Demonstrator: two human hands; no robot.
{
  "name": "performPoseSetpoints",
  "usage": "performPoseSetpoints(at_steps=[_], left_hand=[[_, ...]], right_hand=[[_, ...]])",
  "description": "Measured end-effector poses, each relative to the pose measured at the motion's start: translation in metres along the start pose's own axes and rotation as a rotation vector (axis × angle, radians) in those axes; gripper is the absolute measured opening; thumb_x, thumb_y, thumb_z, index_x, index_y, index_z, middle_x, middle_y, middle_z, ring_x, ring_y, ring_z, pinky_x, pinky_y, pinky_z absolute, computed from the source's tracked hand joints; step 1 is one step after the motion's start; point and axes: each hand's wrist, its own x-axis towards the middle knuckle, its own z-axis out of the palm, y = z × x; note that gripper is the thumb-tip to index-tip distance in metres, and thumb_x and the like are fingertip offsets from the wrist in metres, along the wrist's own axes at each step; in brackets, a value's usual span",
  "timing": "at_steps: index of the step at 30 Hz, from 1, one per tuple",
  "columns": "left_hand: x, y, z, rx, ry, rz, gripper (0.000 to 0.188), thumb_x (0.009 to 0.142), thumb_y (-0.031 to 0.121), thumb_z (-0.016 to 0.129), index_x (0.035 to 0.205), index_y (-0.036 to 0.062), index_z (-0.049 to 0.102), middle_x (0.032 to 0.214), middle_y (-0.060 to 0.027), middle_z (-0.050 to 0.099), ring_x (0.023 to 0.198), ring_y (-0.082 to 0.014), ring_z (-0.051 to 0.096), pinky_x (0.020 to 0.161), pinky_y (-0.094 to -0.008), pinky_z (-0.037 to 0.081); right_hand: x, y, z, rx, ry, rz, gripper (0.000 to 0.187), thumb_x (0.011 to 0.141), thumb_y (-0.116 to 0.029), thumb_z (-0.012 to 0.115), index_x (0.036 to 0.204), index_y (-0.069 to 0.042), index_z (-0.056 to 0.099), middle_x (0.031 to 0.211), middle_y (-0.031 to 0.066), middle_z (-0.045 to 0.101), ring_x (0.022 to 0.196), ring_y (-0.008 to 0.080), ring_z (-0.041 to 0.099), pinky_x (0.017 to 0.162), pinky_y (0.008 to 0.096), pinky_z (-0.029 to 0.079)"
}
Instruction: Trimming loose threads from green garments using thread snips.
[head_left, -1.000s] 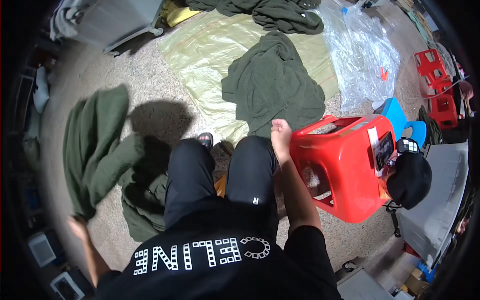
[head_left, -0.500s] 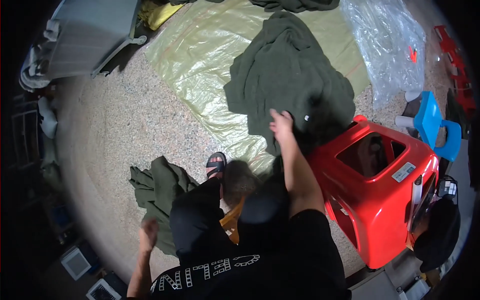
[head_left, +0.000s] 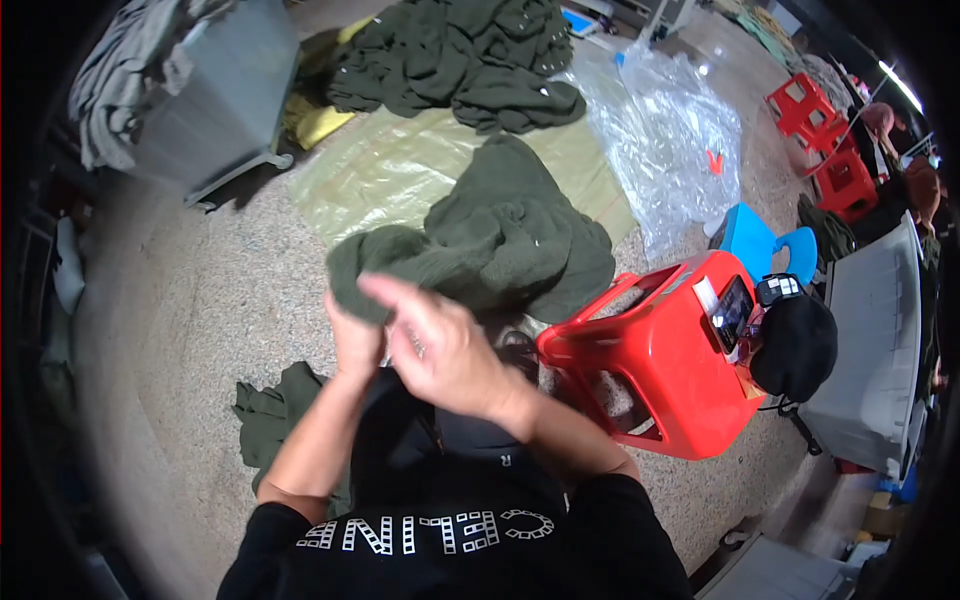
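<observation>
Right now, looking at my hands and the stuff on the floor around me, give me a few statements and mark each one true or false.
1. The left hand grips a dark green garment. True.
2. The right hand holds scissors. False: it is open, holding nothing.
3. A red plastic stool lies tipped on the person's right. True.
4. The garment lies on a blue sheet. False: it lies on a yellowish sheet.
5. A clear plastic bag lies beyond the stool. True.

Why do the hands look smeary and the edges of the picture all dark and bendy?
In the head view, the right hand is blurred by motion, fingers smeared; the left hand less so, against the green garment. The fisheye lens darkens the rim and bends straight edges, like the grey bin. The plastic sheet glares white.
</observation>
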Motion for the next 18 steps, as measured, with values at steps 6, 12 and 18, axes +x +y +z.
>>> performPoseSetpoints(at_steps=[6,12,18], left_hand=[[0.014,0.091,-0.052,0.213,-0.021,0.245,0.016,0.079,0.000,0.055,0.094,-0.0034,0.059,0.082,-0.0014,0.060,0.077,-0.0074,0.052,0.072,-0.0221,0.043],[0.012,0.070,-0.094,-0.055,-0.114,0.175,0.013,0.087,0.011,0.055,0.094,0.0007,0.058,0.083,0.0005,0.059,0.077,-0.0060,0.053,0.071,-0.0220,0.043],[-0.035,0.184,-0.107,0.057,-0.293,0.319,0.031,0.074,0.004,0.061,0.104,0.0007,0.054,0.095,-0.0003,0.056,0.089,-0.0083,0.051,0.080,-0.0230,0.042]], right_hand=[[0.046,-0.018,-0.059,-0.609,0.451,-0.311,0.014,0.071,0.000,0.055,0.083,-0.002,0.061,0.075,0.0134,0.058,0.071,0.0269,0.057,0.065,0.0346,0.045],[0.078,-0.115,-0.073,-0.667,0.630,-0.798,0.017,0.069,0.006,0.053,0.084,-0.002,0.056,0.087,0.0130,0.055,0.080,0.0273,0.054,0.073,0.0304,0.044],[0.096,-0.183,-0.092,-0.373,0.589,-0.690,0.011,0.079,0.000,0.054,0.090,0.000,0.057,0.071,0.0004,0.056,0.066,0.0070,0.050,0.062,0.0205,0.042]])
